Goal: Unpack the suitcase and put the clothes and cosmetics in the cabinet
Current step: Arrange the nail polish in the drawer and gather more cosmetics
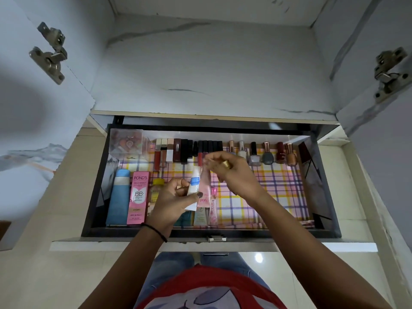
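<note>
Now, stocking the drawer point(267, 232).
Left hand point(175, 198) grips white tube point(194, 182), right hand point(230, 173) pinches pink tube point(204, 188); we'd lay them flat.

In the drawer point(267, 232), a box point(128, 142) sits back left; lipsticks point(185, 150) line the back wall to its right, nail polish bottles point(267, 153) further right. A bottle point(119, 197) lies front left, a carton point(138, 197) just right of it.

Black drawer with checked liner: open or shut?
Open: black drawer sits pulled out beyond the white shelf edge, nail polish bottles exposed.
</note>
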